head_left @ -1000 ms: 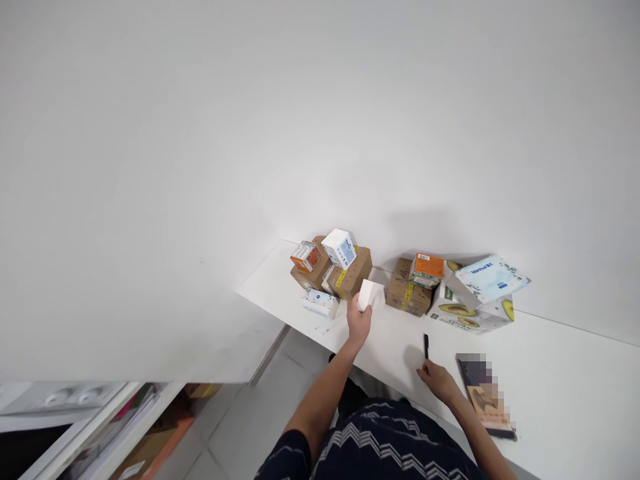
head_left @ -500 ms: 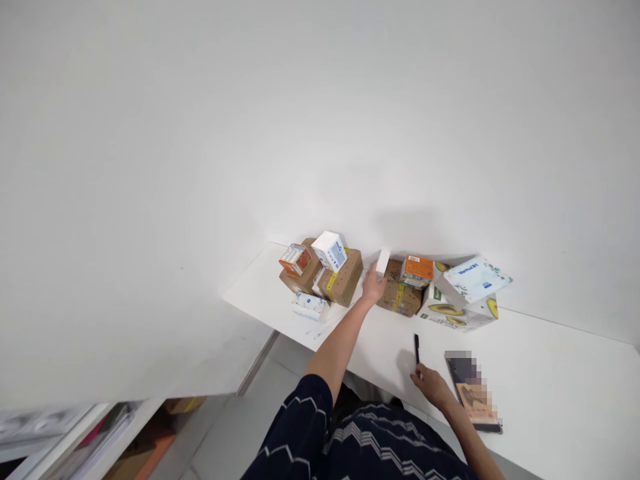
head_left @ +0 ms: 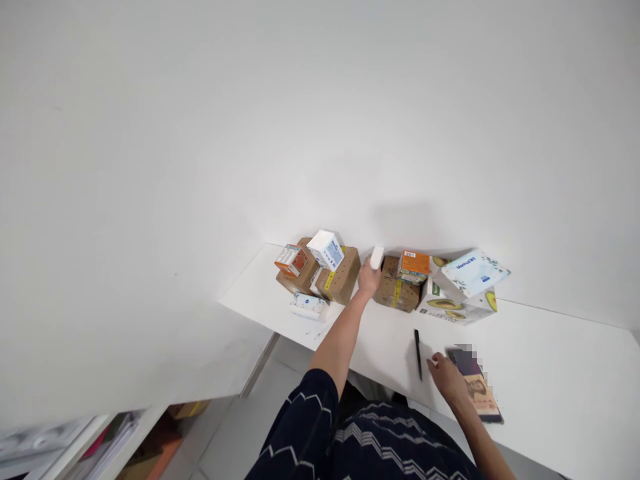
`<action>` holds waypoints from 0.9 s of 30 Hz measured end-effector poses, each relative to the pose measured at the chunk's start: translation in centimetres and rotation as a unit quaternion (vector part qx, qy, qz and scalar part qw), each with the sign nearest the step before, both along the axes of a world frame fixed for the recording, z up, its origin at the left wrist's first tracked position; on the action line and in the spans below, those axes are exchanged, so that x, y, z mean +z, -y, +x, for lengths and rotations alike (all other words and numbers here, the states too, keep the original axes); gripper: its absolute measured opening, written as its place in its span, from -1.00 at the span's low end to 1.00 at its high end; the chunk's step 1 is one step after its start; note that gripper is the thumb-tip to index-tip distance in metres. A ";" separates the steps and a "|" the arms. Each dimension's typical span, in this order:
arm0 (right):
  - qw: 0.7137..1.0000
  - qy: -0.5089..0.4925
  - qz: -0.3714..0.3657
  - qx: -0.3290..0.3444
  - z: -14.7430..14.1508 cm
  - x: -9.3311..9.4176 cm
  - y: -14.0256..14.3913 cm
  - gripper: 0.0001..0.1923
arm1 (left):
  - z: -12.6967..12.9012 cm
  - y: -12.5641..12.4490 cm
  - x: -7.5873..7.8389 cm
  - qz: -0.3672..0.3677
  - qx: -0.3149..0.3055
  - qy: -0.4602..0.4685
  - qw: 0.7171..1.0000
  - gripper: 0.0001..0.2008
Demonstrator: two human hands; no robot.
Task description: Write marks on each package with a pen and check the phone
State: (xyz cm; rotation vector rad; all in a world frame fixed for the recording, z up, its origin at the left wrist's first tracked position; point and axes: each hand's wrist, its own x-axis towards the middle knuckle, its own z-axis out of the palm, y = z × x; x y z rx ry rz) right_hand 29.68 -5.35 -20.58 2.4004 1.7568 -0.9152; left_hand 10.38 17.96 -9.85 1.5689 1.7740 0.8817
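Note:
My left hand (head_left: pixel 369 279) is closed round a small white box (head_left: pixel 377 257), held between two brown cardboard boxes at the back of the table. One is the taped cardboard box (head_left: pixel 349 277) to its left; the other, the cardboard box with handwriting (head_left: pixel 389 288), is to its right. My right hand (head_left: pixel 447 378) is empty, its fingers loosely bent and a little apart. It hovers between a black pen (head_left: pixel 419 355), lying on the table, and a dark book or booklet (head_left: pixel 481 393) with a picture on its cover, whose left edge it overlaps.
On the left, an orange-and-white box (head_left: pixel 292 260) and a white tissue pack (head_left: pixel 325 250) rest on cardboard boxes, with a flowered tissue pack (head_left: pixel 309 306) in front. To the right are an orange box (head_left: pixel 414 265), an avocado-print carton (head_left: pixel 445 308) and a light-blue tissue pack (head_left: pixel 475 272). A wall (head_left: pixel 320 133) stands behind.
My right hand has let go of the black pen and moved right towards the booklet; the pen now lies on the table. My left hand still holds the white box, shifted slightly left.

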 end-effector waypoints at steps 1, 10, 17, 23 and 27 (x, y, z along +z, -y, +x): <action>0.999 0.023 0.010 -0.024 0.5 0.2 0.5 -0.62 | -0.4 0.2 0.1 0.005 0.009 0.003 1.000 -0.57; 0.971 0.132 0.060 -0.190 3.2 -1.9 4.7 -0.37 | -9.2 7.9 1.9 0.075 0.125 0.085 0.986 -0.62; 0.980 0.054 0.022 -0.190 5.4 -1.1 3.4 -0.29 | -12.9 12.6 3.4 0.056 0.211 0.304 0.927 -0.64; 0.857 -0.340 0.063 -0.382 4.6 3.8 1.8 -0.26 | -12.6 13.8 5.3 0.023 0.216 0.503 0.836 -0.70; 0.687 -0.616 0.059 -0.381 1.7 10.9 1.1 -0.32 | -11.2 14.1 6.3 0.014 0.193 0.552 0.811 -0.74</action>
